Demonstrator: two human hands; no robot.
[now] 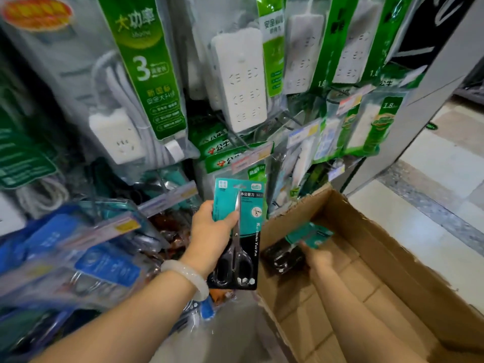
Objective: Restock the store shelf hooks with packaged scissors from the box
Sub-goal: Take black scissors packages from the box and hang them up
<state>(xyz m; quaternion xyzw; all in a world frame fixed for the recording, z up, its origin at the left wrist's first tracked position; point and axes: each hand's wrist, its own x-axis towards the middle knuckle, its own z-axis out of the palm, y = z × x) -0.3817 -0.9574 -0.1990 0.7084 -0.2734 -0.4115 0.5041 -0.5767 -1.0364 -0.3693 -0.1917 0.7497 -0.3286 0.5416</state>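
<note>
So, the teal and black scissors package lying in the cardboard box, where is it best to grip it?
Probably pinch the teal card end of the scissors package from above: it points up toward the box opening, while the bulkier black handle end lies lower. The right hand already reaches it there inside the cardboard box.

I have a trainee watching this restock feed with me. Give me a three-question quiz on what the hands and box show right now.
1. True or false: the left hand holds a scissors pack upright in front of the shelf.
2. Where is the right hand? A) on a hook B) inside the cardboard box C) on the floor
3. Fill in: the wrist of the left hand wears a pale ____.

Key: 1 true; 2 B, its fingers on another teal pack; 3 bangle.
</note>
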